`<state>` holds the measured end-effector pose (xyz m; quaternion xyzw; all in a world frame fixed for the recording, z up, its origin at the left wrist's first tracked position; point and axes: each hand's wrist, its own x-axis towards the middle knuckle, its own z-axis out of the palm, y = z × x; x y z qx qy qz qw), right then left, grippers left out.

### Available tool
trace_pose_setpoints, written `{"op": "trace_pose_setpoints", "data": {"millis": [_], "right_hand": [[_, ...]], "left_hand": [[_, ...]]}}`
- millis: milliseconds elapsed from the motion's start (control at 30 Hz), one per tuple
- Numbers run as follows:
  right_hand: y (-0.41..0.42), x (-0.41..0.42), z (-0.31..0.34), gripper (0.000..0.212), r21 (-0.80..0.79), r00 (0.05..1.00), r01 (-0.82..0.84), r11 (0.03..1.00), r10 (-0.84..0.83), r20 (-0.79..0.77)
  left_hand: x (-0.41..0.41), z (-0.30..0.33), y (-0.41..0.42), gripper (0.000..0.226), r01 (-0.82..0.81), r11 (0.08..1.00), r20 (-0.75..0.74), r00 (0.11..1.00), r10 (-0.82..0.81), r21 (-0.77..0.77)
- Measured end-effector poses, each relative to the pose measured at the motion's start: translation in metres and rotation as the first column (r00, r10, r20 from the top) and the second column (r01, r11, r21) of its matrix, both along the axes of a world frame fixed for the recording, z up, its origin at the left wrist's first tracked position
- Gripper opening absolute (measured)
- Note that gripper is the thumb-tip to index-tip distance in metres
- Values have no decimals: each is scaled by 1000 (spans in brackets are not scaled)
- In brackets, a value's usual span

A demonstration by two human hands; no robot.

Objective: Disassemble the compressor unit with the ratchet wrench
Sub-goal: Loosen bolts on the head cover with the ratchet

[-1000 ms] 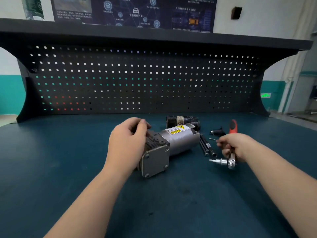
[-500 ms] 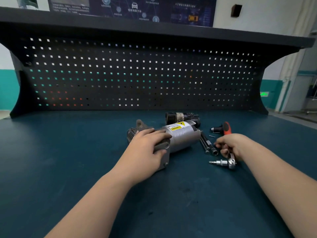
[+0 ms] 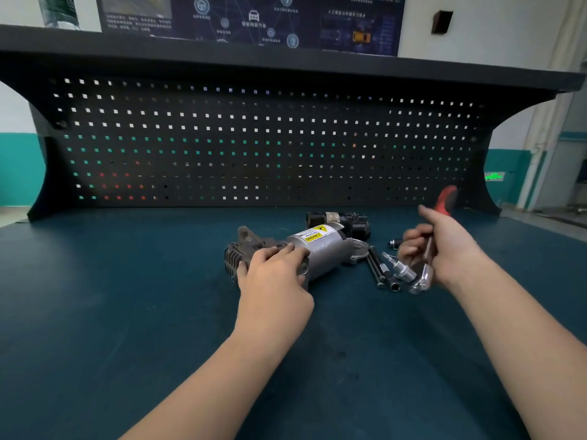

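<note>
Fingers (image 3: 413, 246) of right hand (image 3: 451, 246) grip the ratchet wrench (image 3: 422, 274) clear of the table (image 3: 127, 312), bit aimed left at the compressor unit (image 3: 320, 252), which lies long-axis left-right under the left hand (image 3: 273, 281) resting on its finned end.

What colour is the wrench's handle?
Red and black, on the ratchet wrench, seen from the head view.

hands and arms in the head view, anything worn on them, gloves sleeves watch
Nothing worn that shows: the left hand and the right hand are bare, without gloves, and no rings show on the fingers. Both forearms are bare to the frame's bottom edge, with no sleeve, watch or band in view.
</note>
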<state>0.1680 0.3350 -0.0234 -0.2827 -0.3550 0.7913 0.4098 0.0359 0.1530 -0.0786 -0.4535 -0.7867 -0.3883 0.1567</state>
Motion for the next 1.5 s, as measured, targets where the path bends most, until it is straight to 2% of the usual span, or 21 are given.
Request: {"op": "trace_pose_setpoints", "data": {"millis": [33,100,167,200,267,333,367,400,433,467,500,567,600,667,700,767,833,900,1067,1200,1500], "right_hand": [[-12,-3,2,54,62,999,-4,998,1,50],[-34,-11,2,54,300,958,16,954,-100,268],[-51,-19,-3,61,581,850,-49,813,-272,451],[-57,-22,-6,66,682,800,-100,725,-349,488],[-67,-26,-12,69,793,755,-181,582,-435,491],[-75,-26,-15,59,841,776,-191,505,-448,445],[-77,-26,-16,53,849,806,-171,501,-425,413],[-78,-26,-16,48,843,836,-143,518,-393,383],[-78,-27,-16,43,827,860,-119,550,-360,362],[-79,-27,-15,39,802,879,-103,588,-323,350],[-81,-28,-14,36,771,896,-94,629,-284,341],[-83,-30,-12,39,710,930,-71,700,-212,301],[-84,-31,-12,40,692,942,-53,720,-194,273],[-84,-31,-12,44,688,957,-24,726,-183,226],[-84,-32,-12,44,690,962,-13,724,-180,207],[-84,-33,-14,44,688,967,-1,726,-175,186],[-86,-35,-14,43,675,969,-1,738,-167,184],[-88,-36,-14,44,662,968,-4,750,-164,192],[-88,-36,-15,49,609,967,-29,793,-132,219],[-87,-35,-15,49,583,971,-49,811,-98,218],[-92,-38,-19,44,597,977,-68,799,-68,203]], "left_hand": [[2,1,1,39,-36,999,-31,999,36,-8],[2,3,-1,38,-60,998,-40,997,60,1],[-2,5,-7,36,-16,1000,-16,1000,17,16],[-4,8,-14,32,13,999,29,999,-14,31],[-7,24,-28,24,45,981,276,956,-97,190],[-8,44,-40,29,-85,856,535,810,-238,510],[-8,50,-44,30,-204,753,630,702,-332,625],[-2,52,-47,29,-305,694,710,565,-420,652],[8,50,-47,28,-369,695,777,426,-464,617],[22,47,-45,26,-381,749,838,304,-453,543],[33,38,-41,21,-343,818,885,236,-400,461],[52,22,-33,8,-287,905,948,148,-283,315],[56,14,-30,14,-247,930,961,128,-247,272],[62,6,-26,4,-148,931,940,139,-313,332],[62,4,-26,9,-114,917,923,110,-370,381],[64,5,-24,11,-155,874,883,-29,-469,460],[64,6,-20,12,-187,862,862,-110,-494,471],[63,7,-19,17,-227,849,850,-130,-511,476],[59,8,-21,17,-286,798,810,-108,-577,530],[63,9,-24,19,-261,808,805,-147,-575,529],[62,12,-26,16,-278,813,809,-166,-564,511]]}}
